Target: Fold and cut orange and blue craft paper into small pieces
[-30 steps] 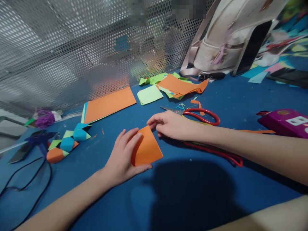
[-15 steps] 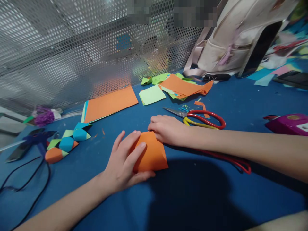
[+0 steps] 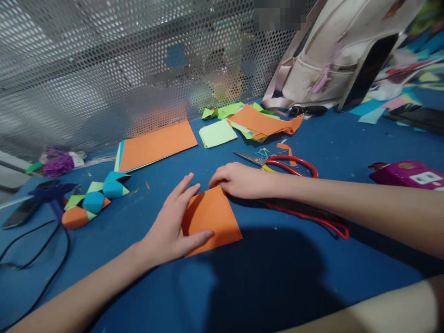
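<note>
A piece of orange paper (image 3: 214,213) lies flat on the blue table, looking folded, with a slightly doubled edge at its lower right. Along its left side rests my left hand (image 3: 169,227), fingers stretched out and the thumb laid across the paper. My right hand (image 3: 239,180) has its fingers curled together at the paper's far edge, gripping or pressing it; the fingertips are partly hidden. Just beyond my right wrist lie scissors (image 3: 277,162) with red and yellow handles. Another red-handled tool (image 3: 342,230) shows partly beneath my right forearm.
Orange sheets (image 3: 159,144), light green slips (image 3: 218,134) and crumpled paper (image 3: 263,121) lie along the perforated metal panel (image 3: 104,78). At left are a folded-paper chain (image 3: 93,201), a blue glue gun (image 3: 53,196) and its cord. A backpack (image 3: 319,60), phone (image 3: 369,74) and purple object (image 3: 402,175) stand right.
My left fingers have straightened and drawn back toward the paper's left side, and the thumb has lowered across it. The orange paper now lies flatter. My right hand stays at the far edge.
</note>
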A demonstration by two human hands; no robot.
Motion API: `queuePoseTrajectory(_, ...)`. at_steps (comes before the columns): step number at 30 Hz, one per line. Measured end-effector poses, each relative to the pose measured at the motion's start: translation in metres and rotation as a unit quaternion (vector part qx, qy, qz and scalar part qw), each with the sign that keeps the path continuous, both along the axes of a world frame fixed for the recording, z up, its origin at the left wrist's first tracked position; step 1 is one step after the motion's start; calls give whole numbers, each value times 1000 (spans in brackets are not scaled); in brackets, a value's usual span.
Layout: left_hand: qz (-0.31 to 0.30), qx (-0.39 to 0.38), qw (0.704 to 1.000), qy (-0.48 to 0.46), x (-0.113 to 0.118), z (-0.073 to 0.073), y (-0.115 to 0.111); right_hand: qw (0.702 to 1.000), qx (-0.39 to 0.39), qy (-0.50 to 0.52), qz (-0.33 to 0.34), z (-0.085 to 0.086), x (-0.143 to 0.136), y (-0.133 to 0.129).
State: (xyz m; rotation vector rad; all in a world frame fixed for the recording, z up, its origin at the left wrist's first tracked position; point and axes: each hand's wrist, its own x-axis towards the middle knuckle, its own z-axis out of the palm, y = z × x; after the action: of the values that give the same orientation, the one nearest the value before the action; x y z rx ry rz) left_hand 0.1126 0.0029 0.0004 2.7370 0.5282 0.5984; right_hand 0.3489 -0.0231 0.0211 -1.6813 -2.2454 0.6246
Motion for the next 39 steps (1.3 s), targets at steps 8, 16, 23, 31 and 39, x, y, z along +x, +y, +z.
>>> queuePoseTrajectory(8, 74, -117, 982, 128, 0, 14, 9, 996, 85, 3, -18, 11, 6, -48)
queuePoseTrajectory(16, 98, -95, 953, 272, 27, 34, 17, 962, 214, -156, 59, -23, -15, -110)
queuePoseTrajectory(23, 134, -149, 894, 401, 47, 53, 25, 957, 248, -133, 71, -27, -11, -106)
queuePoseTrajectory(31, 135, -128, 934, 306, 38, 50, 3, 976, 212, -27, 48, -26, -5, -105)
queuePoseTrajectory(39, 108, -127, 974, 153, 20, 59, -21, 938, 27, 327, -109, -17, -13, -83)
